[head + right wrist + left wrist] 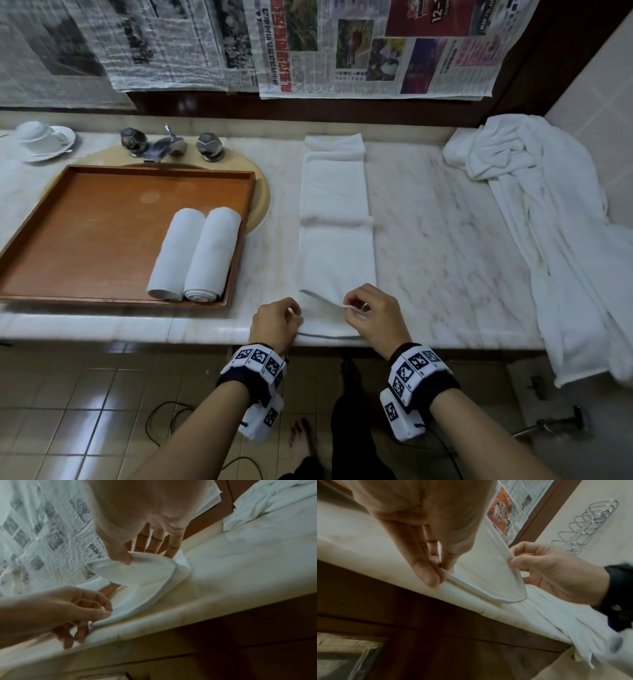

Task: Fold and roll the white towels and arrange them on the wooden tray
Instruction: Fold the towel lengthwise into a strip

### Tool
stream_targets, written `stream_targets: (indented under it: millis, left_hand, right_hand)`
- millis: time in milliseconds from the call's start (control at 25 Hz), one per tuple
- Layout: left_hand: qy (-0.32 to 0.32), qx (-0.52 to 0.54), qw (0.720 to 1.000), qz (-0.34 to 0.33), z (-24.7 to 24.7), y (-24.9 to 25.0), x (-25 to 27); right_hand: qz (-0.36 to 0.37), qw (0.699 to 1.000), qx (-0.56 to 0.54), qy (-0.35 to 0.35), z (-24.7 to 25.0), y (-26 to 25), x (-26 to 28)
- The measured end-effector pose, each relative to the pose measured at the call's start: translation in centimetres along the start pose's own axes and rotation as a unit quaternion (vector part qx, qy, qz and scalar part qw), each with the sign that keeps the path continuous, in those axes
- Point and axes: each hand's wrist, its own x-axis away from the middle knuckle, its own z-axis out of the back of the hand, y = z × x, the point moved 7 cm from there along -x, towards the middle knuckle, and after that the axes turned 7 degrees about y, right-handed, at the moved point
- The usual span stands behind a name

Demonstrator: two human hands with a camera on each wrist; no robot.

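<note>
A white towel (335, 212) folded into a long narrow strip lies on the marble counter (445, 219), running from the back wall to the front edge. My left hand (281, 320) pinches the strip's near left corner (453, 577) between thumb and fingers. My right hand (363, 313) pinches the near right corner (135, 561) and lifts it a little off the counter. Two rolled white towels (197, 255) lie side by side at the right end of the wooden tray (85, 236).
The tray sits over the sink, below the tap (164, 144). A heap of white towels (548, 212) covers the counter's right end and hangs over the front. An upturned cup on a saucer (41, 137) stands at the back left. Newspaper (342, 48) covers the wall.
</note>
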Motion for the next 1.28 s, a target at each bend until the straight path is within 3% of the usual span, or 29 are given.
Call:
stream_targets:
  millis: [200,320,440,560,640,680,760,840,880,920,1000,1160,1200,1280]
  left_hand:
    - [0.0,-0.033,0.999,0.004,0.3,0.6,-0.1]
    - [-0.006,-0.025,0.999,0.027,0.8,0.8,-0.2]
    - [-0.014,0.055,0.997,0.057,0.9,0.9,-0.1]
    - [-0.022,0.097,0.987,0.124,0.7,-0.4,-0.6]
    - [0.0,-0.002,0.99,0.139,1.6,-0.9,-1.1]
    - [0.026,-0.056,0.99,0.124,2.2,-0.6,-1.4]
    - [0.049,-0.103,0.993,0.017,1.9,1.7,-2.1]
    - [-0.029,-0.122,0.985,-0.122,-0.6,5.0,-1.8]
    - [-0.078,-0.147,0.973,-0.159,-2.1,5.7,-1.6]
    - [-0.119,-0.173,0.964,-0.165,-3.2,5.8,-1.4]
    - [-0.132,-0.211,0.957,-0.148,-3.4,5.4,-1.8]
    - [-0.008,-0.288,0.953,-0.098,-0.2,7.8,-3.5]
    - [-0.015,-0.253,0.962,-0.105,-0.8,8.5,-4.1]
    - [-0.112,-0.194,0.963,-0.149,-4.0,8.9,-4.0]
  right_hand:
    - [0.034,0.979,0.151,-0.132,-2.4,1.7,2.3]
    - [0.023,0.985,0.129,-0.112,-2.2,1.6,2.0]
    - [0.021,0.996,0.067,-0.062,-1.3,0.8,1.5]
    - [0.035,0.986,0.109,-0.122,-2.2,1.0,2.1]
    - [0.032,0.973,0.156,-0.169,-2.8,1.6,2.7]
    - [0.018,0.972,0.16,-0.17,-2.6,1.8,2.4]
    - [-0.017,0.975,0.166,-0.145,-2.0,2.0,1.0]
    - [-0.038,0.959,0.223,-0.173,-2.1,2.5,-0.2]
    - [-0.057,0.939,0.263,-0.215,-2.6,3.0,-0.3]
    - [-0.077,0.918,0.297,-0.253,-3.0,3.5,-0.3]
    - [-0.095,0.899,0.325,-0.278,-3.1,3.7,-0.5]
    - [-0.06,0.918,0.338,-0.198,-2.1,2.7,-2.6]
    - [-0.063,0.918,0.337,-0.201,-2.2,3.1,-3.1]
    - [-0.086,0.902,0.341,-0.25,-3.0,4.5,-3.0]
